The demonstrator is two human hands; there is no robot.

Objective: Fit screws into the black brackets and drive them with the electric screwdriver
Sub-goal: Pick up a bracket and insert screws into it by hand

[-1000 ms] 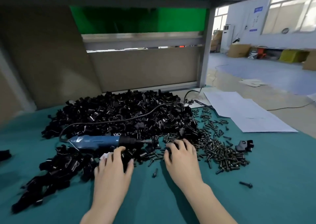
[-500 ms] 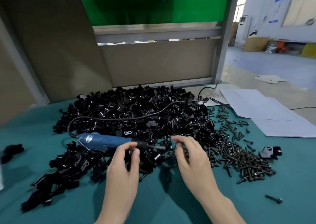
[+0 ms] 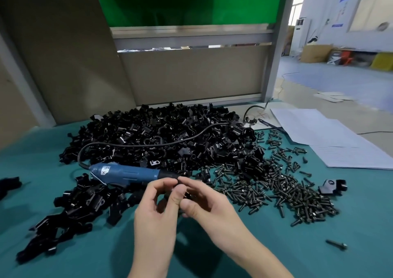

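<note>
"Where's the bracket?"

"Up off the tabletop (image 3: pixel 276 248), between both my hands, just in front of the nose of the electric screwdriver (image 3: pixel 127 174). My left hand (image 3: pixel 156 214) pinches a small black bracket (image 3: pixel 164 196), fingers curled round it."

"And the right?"

"My right hand (image 3: pixel 205 203) is closed too, fingertip against thumb, meeting the same piece. I take it there's a screw in that grip, but it's too small and too covered to make out."

"What has changed?"

"A second ago both hands were down in the parts: the left at the near edge of the bracket pile (image 3: pixel 161 137), the right at the edge of the screw pile (image 3: pixel 282 192). Half a second ago they were up, apart, fingers pinched. Now they've met. So picking looks done, and fitting screw into bracket is the step in hand."

"The screwdriver?"

"It lies where it lay, on its side across the brackets, its cord (image 3: pixel 191 138) looping back over the heap. Nobody holds it, so driving hasn't begun. The paper sheets (image 3: pixel 331 137) and the stray screw (image 3: pixel 337 245) sit further right in view than before."
</note>
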